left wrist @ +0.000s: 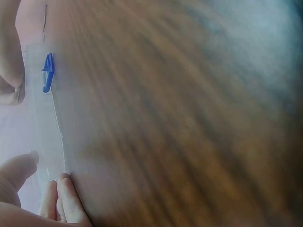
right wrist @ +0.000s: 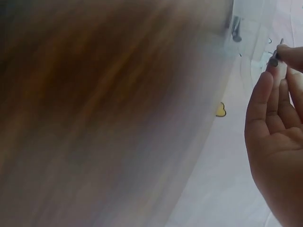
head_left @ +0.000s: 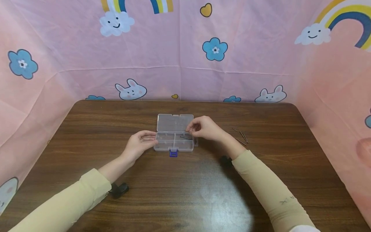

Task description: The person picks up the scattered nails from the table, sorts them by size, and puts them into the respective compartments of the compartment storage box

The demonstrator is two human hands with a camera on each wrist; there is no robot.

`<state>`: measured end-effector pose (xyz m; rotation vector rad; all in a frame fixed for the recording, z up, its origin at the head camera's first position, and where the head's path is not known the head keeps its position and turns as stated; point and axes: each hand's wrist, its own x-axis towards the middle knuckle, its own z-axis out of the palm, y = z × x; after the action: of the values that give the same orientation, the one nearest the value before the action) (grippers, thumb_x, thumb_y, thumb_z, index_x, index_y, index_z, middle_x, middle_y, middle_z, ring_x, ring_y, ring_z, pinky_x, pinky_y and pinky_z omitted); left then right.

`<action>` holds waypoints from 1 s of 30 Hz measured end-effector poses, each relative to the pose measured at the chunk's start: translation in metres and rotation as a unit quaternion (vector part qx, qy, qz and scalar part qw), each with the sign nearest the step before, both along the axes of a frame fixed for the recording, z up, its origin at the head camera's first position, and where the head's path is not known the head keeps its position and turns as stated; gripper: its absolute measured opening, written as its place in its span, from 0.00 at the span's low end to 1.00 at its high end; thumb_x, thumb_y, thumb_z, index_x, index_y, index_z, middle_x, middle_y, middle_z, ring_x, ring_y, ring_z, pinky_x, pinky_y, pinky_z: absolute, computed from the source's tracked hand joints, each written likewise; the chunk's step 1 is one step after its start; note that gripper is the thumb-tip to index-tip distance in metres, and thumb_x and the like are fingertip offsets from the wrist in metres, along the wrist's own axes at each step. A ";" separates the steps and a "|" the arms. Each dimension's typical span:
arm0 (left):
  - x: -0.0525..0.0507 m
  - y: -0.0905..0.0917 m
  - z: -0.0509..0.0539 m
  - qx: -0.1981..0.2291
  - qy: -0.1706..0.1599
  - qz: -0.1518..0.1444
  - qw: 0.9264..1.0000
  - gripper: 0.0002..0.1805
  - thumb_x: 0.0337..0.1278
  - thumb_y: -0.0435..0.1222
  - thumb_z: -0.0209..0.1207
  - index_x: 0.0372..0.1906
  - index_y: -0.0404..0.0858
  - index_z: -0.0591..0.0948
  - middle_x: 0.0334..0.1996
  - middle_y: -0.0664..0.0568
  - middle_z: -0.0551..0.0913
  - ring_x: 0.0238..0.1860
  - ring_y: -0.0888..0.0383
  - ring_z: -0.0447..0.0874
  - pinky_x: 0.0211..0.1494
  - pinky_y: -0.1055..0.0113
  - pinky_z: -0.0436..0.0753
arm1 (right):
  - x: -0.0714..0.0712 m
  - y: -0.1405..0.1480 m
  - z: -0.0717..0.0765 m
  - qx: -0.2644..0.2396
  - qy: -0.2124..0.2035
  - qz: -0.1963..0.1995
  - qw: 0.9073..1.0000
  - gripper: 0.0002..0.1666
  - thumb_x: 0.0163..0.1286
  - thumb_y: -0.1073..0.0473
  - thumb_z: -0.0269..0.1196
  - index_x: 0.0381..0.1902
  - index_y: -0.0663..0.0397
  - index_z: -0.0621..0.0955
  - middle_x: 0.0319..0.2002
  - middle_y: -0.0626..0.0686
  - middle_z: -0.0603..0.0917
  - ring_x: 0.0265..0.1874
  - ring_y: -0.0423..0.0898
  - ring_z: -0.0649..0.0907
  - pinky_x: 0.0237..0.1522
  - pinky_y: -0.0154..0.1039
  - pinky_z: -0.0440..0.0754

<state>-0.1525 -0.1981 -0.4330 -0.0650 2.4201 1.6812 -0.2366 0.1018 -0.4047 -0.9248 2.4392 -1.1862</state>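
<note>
A clear plastic divider box lies with its lid raised at the back and a blue latch at the front. My left hand touches the box's left end with straight fingers; in the left wrist view its thumb is at the rim. Over the back right compartment, my right hand pinches a small metal nail between thumb and fingertips. Several thin nails lie in that compartment. A tiny object shows in the back left one, too small to identify.
More thin metal nails lie loose on the brown wooden table, right of the box and behind my right forearm. Dark wrist-camera parts stick out beneath the sleeves. Patterned pink cloth stands behind and at both sides.
</note>
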 end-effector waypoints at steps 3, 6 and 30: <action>0.000 -0.001 0.000 -0.002 -0.003 0.000 1.000 0.26 0.70 0.33 0.67 0.67 0.27 0.77 0.65 0.31 0.82 0.58 0.57 0.86 0.55 0.84 0.82 | 0.000 -0.006 0.000 0.006 -0.003 0.007 1.000 0.08 0.68 0.71 0.65 0.41 0.62 0.90 0.37 0.56 0.92 0.33 0.37 0.82 0.42 0.31 0.85; -0.001 -0.002 -0.001 -0.004 -0.002 -0.001 1.000 0.26 0.71 0.33 0.66 0.68 0.27 0.77 0.65 0.31 0.82 0.60 0.53 0.85 0.55 0.83 0.82 | 0.000 -0.011 0.001 0.020 0.003 0.011 1.000 0.08 0.69 0.71 0.66 0.41 0.61 0.91 0.36 0.55 0.92 0.33 0.38 0.83 0.42 0.31 0.86; -0.001 -0.002 0.000 -0.001 -0.005 -0.002 1.000 0.26 0.71 0.33 0.66 0.68 0.27 0.77 0.65 0.31 0.82 0.58 0.58 0.85 0.55 0.84 0.82 | 0.002 -0.017 -0.002 0.039 0.058 0.008 0.997 0.06 0.71 0.68 0.68 0.41 0.57 0.90 0.37 0.52 0.91 0.37 0.42 0.85 0.44 0.33 0.87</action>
<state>-0.1538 -0.2000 -0.4331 -0.0688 2.4135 1.6744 -0.2350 0.0851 -0.4063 -1.0159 2.5435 -1.0508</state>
